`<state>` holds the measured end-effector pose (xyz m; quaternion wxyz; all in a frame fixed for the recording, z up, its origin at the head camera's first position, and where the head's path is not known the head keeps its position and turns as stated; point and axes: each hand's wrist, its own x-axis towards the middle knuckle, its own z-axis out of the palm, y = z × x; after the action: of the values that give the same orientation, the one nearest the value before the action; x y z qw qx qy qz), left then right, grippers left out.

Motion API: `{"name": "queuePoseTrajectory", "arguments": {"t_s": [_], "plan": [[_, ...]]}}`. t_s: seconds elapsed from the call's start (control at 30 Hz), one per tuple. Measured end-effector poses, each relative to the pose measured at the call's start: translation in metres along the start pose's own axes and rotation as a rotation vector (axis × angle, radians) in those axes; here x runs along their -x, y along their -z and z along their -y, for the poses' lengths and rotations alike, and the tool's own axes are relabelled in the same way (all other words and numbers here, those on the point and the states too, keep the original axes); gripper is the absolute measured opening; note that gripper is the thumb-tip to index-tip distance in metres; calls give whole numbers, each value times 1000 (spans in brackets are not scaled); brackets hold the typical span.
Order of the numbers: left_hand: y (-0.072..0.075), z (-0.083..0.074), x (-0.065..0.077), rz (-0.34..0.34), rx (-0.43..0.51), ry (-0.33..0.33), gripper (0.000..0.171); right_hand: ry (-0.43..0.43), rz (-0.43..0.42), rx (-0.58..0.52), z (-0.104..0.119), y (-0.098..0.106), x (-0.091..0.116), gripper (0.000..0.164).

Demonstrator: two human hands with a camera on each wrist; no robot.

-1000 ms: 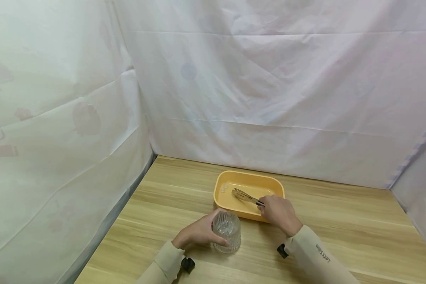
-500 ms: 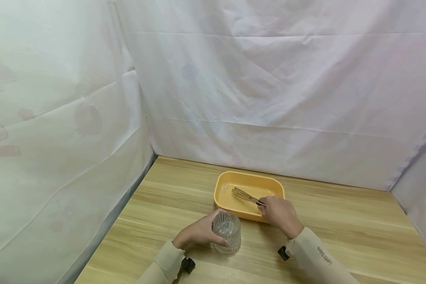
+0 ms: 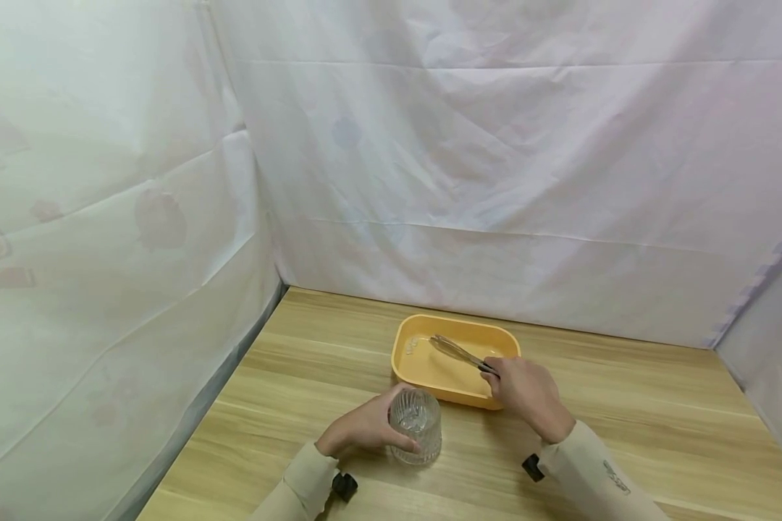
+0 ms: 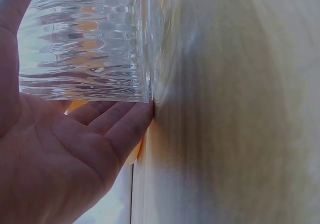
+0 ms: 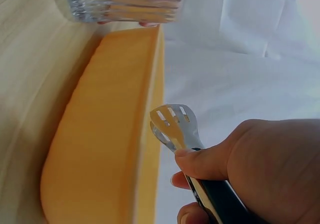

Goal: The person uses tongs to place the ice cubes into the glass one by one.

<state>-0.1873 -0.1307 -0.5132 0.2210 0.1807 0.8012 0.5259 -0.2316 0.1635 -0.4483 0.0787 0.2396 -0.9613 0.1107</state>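
Observation:
A clear ribbed drinking glass [image 3: 417, 428] stands on the wooden table, with my left hand [image 3: 369, 423] curved around its left side, thumb in front and fingers behind. Metal tongs [image 3: 456, 350] with dark handles are gripped in my right hand [image 3: 524, 391]. Their slotted tips [image 5: 175, 124] sit close together, raised above the rim in the right wrist view, and I see nothing between them. Beneath the tongs is a yellow rectangular tray [image 3: 450, 394]. Some small clear pieces [image 3: 413, 345] lie at the tray's left end, too small to tell their kind.
The wood-grain table [image 3: 313, 362] runs up to a white cloth curtain [image 3: 495, 181] at the back. Another cloth wall [image 3: 137, 253] borders the left side. The glass stands just in front of the tray's near left corner.
My right hand has drawn the tongs a little to the right, and their tips have shifted up and right over the tray. The left hand and the glass have stayed put.

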Motion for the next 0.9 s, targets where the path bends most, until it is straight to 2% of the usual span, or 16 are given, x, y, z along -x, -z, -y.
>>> {"name": "queuePoseTrajectory", "arguments": {"t_s": [0.27,0.53,0.7,0.9], "plan": [[0,0,0,2,8,0,84,16,-54,2,1,16,11,33],[-1,0,1,-10,5,4,85,-9,-63,-4,1,29,19,34],[-1,0,0,-11,7,-5,84,9,-89,-3,3,35,24,36],[-1,0,0,-10,2,-10,84,19,-99,14,6,41,29,31]]}}
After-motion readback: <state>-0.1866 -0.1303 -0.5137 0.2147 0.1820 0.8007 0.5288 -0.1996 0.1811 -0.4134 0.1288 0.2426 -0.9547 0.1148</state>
